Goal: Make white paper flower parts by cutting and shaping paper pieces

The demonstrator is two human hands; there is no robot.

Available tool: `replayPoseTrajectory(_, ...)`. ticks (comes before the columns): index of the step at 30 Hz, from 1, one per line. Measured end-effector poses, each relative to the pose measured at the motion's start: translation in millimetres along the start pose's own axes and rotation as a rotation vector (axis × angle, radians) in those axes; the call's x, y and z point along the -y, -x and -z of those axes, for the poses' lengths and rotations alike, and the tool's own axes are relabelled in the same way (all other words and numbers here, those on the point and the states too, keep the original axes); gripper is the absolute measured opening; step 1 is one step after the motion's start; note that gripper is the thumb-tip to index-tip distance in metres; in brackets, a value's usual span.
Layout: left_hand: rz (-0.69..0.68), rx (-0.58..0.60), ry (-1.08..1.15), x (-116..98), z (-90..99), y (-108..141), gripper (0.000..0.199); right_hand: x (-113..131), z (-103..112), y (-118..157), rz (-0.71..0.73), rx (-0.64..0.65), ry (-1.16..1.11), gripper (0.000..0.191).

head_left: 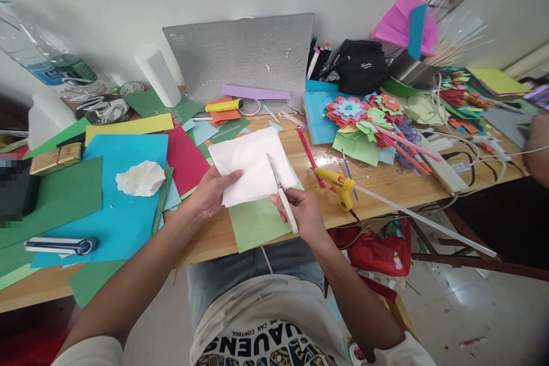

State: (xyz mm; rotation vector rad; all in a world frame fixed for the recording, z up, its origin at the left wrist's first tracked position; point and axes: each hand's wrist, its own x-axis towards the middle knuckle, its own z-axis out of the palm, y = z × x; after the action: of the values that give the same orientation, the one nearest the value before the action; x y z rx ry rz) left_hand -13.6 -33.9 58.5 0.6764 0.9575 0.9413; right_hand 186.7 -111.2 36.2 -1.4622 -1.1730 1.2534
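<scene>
My left hand [213,190] grips the left edge of a square white paper sheet [246,166], thumb on top and fingers underneath. In my right hand [305,211] is a pair of scissors [286,210] with white handles. Their blade lies over the right part of the sheet, pointing away from me; whether the other blade is beneath it I cannot tell. Below the sheet, a light green paper [257,226] rests on the table's front edge. A crumpled white paper [140,178] lies on the blue paper [124,223] to the left.
A yellow glue gun [338,186] with a long glue stick lies right of my hands, near a red stick [311,157]. Layered paper flowers [349,110] sit farther back. A utility knife [60,245] is at left. A grey cutting mat [244,60] leans on the wall.
</scene>
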Motion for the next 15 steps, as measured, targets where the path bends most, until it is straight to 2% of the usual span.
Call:
replayPoseTrajectory(7, 0.032, 0.001, 0.010, 0, -2.2, 2, 0.051, 10, 3, -2, -0.067, 0.023, -0.056, 0.049)
replayPoseTrajectory(15, 0.060, 0.055, -0.022, 0, -0.3, 4, 0.050, 7, 3, -12, -0.057, 0.045, -0.161, 0.039)
